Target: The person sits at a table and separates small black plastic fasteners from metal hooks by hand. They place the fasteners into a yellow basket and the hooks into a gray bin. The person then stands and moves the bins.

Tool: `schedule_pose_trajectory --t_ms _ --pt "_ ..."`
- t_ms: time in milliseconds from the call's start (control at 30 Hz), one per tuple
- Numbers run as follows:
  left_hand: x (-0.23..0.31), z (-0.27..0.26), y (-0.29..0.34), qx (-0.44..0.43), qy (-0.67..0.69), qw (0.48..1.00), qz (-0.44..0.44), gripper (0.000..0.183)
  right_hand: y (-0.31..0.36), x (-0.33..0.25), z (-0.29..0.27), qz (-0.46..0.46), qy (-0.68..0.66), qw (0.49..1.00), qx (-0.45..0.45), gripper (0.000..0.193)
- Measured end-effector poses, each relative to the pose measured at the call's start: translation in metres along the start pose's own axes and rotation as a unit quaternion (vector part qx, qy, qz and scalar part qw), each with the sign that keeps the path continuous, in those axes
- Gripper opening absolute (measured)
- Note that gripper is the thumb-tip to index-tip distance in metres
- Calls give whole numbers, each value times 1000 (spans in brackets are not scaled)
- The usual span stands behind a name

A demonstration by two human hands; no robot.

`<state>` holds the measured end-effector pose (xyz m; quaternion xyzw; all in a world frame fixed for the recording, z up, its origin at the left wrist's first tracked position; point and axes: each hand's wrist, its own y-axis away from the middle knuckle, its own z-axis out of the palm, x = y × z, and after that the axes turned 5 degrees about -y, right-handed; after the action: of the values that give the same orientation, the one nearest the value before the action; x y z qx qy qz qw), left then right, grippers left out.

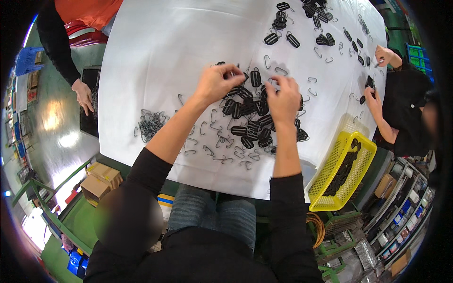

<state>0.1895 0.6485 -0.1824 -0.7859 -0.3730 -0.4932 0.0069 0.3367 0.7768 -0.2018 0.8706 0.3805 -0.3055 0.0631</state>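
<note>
Both my hands are over a white-covered table, above a loose pile of black slotted buckles. My left hand is closed in a pinch, with a black buckle at its fingertips. To its right, my right hand has its fingers curled in a pinch; whatever they hold is too small to make out. Between the hands lies another black buckle, a wire loop at its top. Bent wire hooks are scattered nearer to me, and a tangled heap of wire hooks sits left of my left forearm.
A yellow basket holding black pieces stands at the table's right edge. More buckles lie at the far side. A co-worker handles pieces at the right; another person's hand reaches over a dark tray at the left.
</note>
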Motion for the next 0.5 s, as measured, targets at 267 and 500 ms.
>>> schedule_pose_trajectory --t_ms 267,500 --pt "-8 -16 14 85 319 938 -110 13 -23 -11 18 194 -176 954 -145 25" --pt "-37 -44 16 -112 417 847 -311 23 -18 -9 -5 274 -537 769 -212 26"
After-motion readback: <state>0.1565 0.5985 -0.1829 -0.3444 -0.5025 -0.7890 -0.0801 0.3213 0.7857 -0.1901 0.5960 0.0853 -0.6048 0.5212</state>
